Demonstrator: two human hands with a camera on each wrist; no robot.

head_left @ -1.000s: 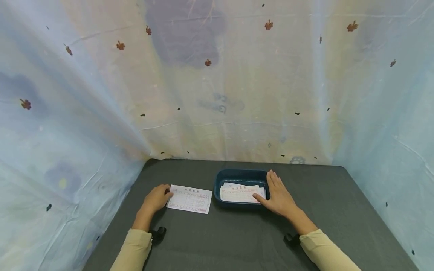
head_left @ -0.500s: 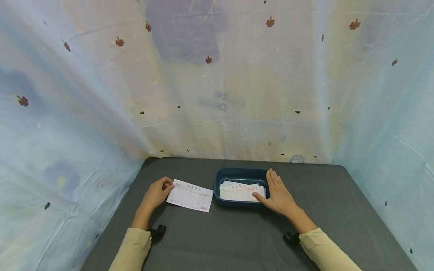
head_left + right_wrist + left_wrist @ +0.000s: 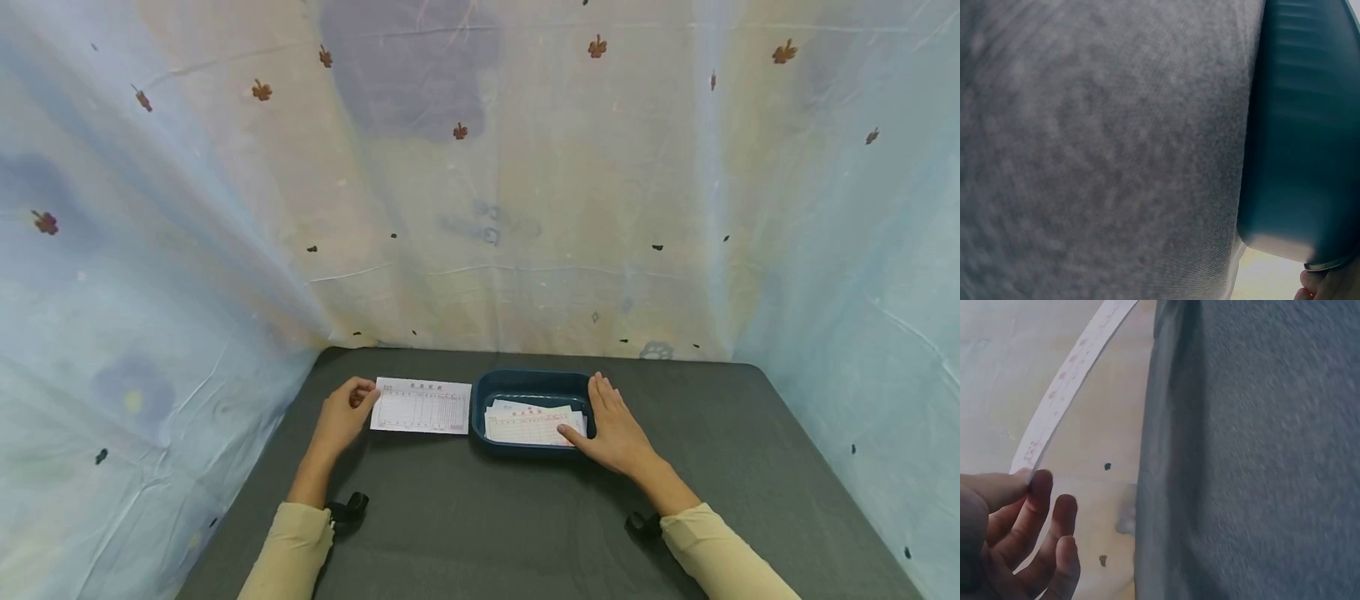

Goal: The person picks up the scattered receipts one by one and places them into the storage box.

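Observation:
My left hand (image 3: 339, 421) pinches a printed paper form (image 3: 422, 406) by its left edge, between thumb and index finger. In the left wrist view the form (image 3: 1069, 381) bends upward from the pinch, clear of the table, and the other fingers curl loosely below. To its right stands a dark blue plastic bin (image 3: 534, 380) with several similar forms (image 3: 527, 427) lying in it. My right hand (image 3: 618, 433) rests along the bin's right side, fingers straight, thumb over the front rim. The right wrist view has the bin's outer wall (image 3: 1307, 144) and a few fingertips at the lower corner.
A dark grey cloth (image 3: 487, 517) covers the table. Behind and at both sides hangs a pale patterned curtain (image 3: 525, 208). Black straps with small mounts, one being the left mount (image 3: 348, 508), sit on both wrists.
My left hand has raised the form off the table and moved it away from me, turning it level beside the bin. The right hand and the bin have stayed in place.

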